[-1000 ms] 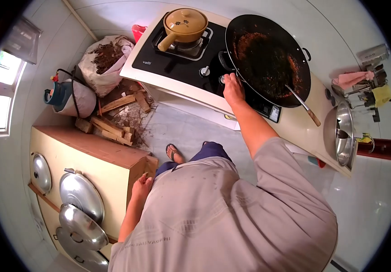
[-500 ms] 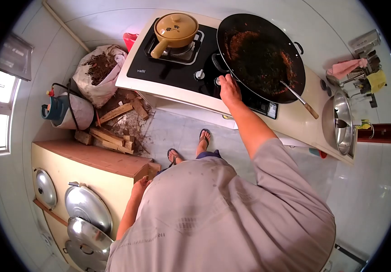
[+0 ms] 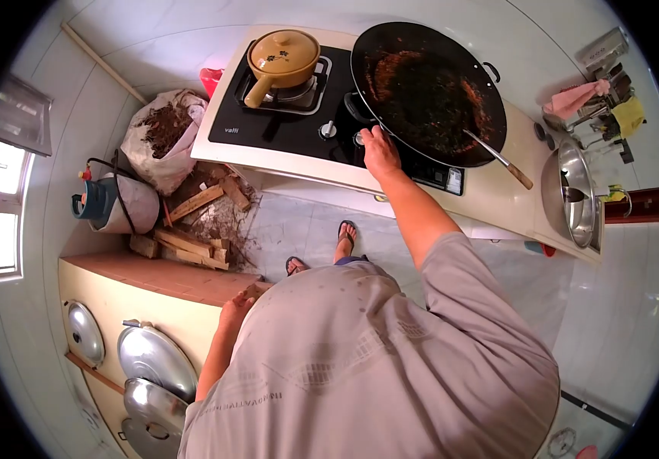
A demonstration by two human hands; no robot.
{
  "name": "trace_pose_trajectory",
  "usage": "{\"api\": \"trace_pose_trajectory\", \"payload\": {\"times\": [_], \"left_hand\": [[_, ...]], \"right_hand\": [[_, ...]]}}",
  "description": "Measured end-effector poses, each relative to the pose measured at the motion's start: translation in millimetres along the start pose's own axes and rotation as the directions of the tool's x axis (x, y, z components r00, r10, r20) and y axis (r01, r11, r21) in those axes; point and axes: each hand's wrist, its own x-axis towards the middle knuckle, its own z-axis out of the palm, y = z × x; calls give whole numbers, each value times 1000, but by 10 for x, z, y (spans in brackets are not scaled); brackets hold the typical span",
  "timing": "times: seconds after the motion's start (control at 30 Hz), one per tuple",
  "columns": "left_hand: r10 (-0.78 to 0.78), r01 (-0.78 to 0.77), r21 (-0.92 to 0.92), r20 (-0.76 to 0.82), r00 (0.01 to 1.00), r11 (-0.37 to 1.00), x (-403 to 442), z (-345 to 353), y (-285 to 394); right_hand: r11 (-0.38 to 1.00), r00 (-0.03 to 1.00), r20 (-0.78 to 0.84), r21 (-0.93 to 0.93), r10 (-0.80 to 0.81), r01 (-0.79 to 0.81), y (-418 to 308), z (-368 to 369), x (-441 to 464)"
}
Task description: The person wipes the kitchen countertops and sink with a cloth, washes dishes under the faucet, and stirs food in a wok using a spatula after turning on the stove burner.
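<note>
My right hand (image 3: 382, 151) is at the front of the black gas stove (image 3: 268, 139), its fingers closed around the right control knob (image 3: 359, 138). Just beyond it, a large black wok (image 3: 429, 92) holds dark liquid with reddish residue around its sides. A ladle (image 3: 497, 159) with a wooden handle leans over the wok's near rim. On the left burner stands a lidded yellow clay pot (image 3: 285, 57). Low beside my shirt, my left hand (image 3: 235, 312) has its fingers curled near the brick ledge (image 3: 161, 275); nothing shows in it. Whether a flame burns under the wok is hidden.
A metal basin (image 3: 570, 195) is at the counter's right end, below hanging utensils (image 3: 612, 115). Firewood (image 3: 192, 205) lies on the floor left of my feet, near a white sack (image 3: 165, 141) and a blue gas canister (image 3: 96, 199). Metal lids (image 3: 153, 356) lean at lower left.
The view has shifted slightly. My right hand stays at the knob, its fingers at a slightly different angle. My left hand remains low by my side; the wok and pot have not visibly moved.
</note>
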Motion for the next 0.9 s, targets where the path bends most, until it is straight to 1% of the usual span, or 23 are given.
{"api": "trace_pose_trajectory", "payload": {"times": [0.1, 0.23, 0.3, 0.4, 0.53, 0.57, 0.7, 0.8, 0.83, 0.9], "left_hand": [[56, -57, 75, 17, 998, 996, -30, -54, 70], [18, -18, 49, 14, 1000, 999, -71, -115, 159], [3, -4, 58, 13, 1000, 998, -110, -183, 295], [-35, 38, -78, 38, 999, 996, -19, -158, 124], [21, -21, 36, 6, 1000, 999, -29, -160, 136], [30, -30, 56, 10, 999, 998, -81, -197, 241], [99, -97, 112, -10, 995, 989, -97, -198, 276], [8, -8, 30, -1, 1000, 1000, -8, -153, 130], [18, -18, 56, 1, 1000, 998, -11, -172, 160], [36, -37, 105, 7, 999, 994, -31, -199, 218]], "right_hand": [[1000, 1000, -1, 7, 4, -4, 20, 31, 0], [1000, 1000, 25, 6, 12, -12, 17, 29, 9], [1000, 1000, 5, -10, 0, 0, 19, 40, 10], [1000, 1000, -8, -21, -8, 8, 20, 42, 13], [1000, 1000, 21, -31, -6, 7, 9, 15, 13], [999, 998, -51, 2, -35, 35, 4, 19, 3], [999, 999, -40, -44, -26, 24, 19, 57, -9], [1000, 1000, -12, -6, 16, -17, 0, 18, -23], [999, 999, 10, -8, 31, -31, 2, 14, -22], [1000, 1000, -11, -1, 29, -29, 8, 8, -29]]}}
